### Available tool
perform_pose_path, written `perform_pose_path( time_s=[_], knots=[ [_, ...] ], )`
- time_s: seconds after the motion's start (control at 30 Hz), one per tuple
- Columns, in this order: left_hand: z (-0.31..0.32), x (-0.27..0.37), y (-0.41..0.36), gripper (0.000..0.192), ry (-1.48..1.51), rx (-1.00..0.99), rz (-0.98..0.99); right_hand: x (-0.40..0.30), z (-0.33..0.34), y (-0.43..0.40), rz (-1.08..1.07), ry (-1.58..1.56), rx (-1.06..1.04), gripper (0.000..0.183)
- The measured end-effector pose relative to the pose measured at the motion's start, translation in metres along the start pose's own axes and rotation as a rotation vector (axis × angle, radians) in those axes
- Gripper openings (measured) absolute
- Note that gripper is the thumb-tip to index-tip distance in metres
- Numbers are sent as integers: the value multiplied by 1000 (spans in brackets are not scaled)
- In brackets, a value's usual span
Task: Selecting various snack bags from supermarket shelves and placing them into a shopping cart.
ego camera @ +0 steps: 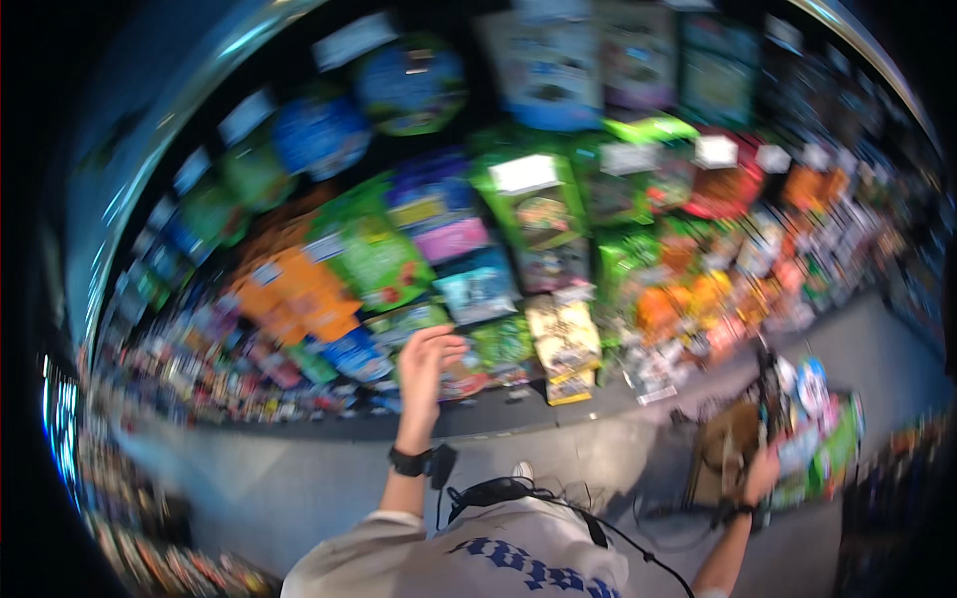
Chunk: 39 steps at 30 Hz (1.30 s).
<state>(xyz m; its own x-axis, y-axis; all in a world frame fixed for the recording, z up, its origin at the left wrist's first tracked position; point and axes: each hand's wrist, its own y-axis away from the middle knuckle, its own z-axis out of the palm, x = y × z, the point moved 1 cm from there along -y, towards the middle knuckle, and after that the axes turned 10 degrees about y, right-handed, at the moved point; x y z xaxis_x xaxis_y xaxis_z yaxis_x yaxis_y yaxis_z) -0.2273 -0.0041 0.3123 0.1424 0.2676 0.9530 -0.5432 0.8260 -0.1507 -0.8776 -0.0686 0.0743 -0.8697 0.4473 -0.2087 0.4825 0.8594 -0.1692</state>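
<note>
My left hand (428, 366) is raised before a wall display of snack packets, fingers slightly bent and holding nothing. Behind its fingertips hang green packets (374, 254), with orange packets (299, 295) to the left. A cream-coloured packet with a yellow lower edge (564, 344) hangs to the right of this hand. On the far right, my right hand (761, 475) is closed on the dark handle of a shopping cart or basket, whose exact kind is blurred. Beside that hand it carries a brown bag (725, 448) and a green package (834, 448).
A long curved rack of hanging packets (538, 209) spans the view ahead, its dark base ledge (493, 418) near the floor. More shelved goods (172, 553) stand at the lower left and at the right edge. Grey floor (299, 478) lies between. Dark cables (635, 549) hang by my body.
</note>
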Motion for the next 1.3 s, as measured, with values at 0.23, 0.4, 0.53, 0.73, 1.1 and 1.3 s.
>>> perform_pose_path(
  time_s=[0.23, 0.4, 0.53, 0.73, 1.1, 1.3],
  knots=[
    [-30, 44, -4, 21, -78, 135, 293, 8, 23, -14, -24, 87, 46, 60],
    [-54, 58, -20, 17, -69, 172, 358, -13, 13, -12, 23, 115, 5, 55],
    [-69, 68, -32, 16, -62, 186, 405, -16, 7, -12, -177, 236, 203, 57],
    [-83, 86, -45, 18, -77, 205, 478, 19, 43, -26, -141, 268, 60, 59],
    [-157, 116, -76, 19, -22, 417, 598, 6, 28, -17, -101, 182, 116, 53],
    [-173, 135, -86, 27, 66, 321, 691, -5, 21, -15, -121, 107, 117, 49]
  ],
)
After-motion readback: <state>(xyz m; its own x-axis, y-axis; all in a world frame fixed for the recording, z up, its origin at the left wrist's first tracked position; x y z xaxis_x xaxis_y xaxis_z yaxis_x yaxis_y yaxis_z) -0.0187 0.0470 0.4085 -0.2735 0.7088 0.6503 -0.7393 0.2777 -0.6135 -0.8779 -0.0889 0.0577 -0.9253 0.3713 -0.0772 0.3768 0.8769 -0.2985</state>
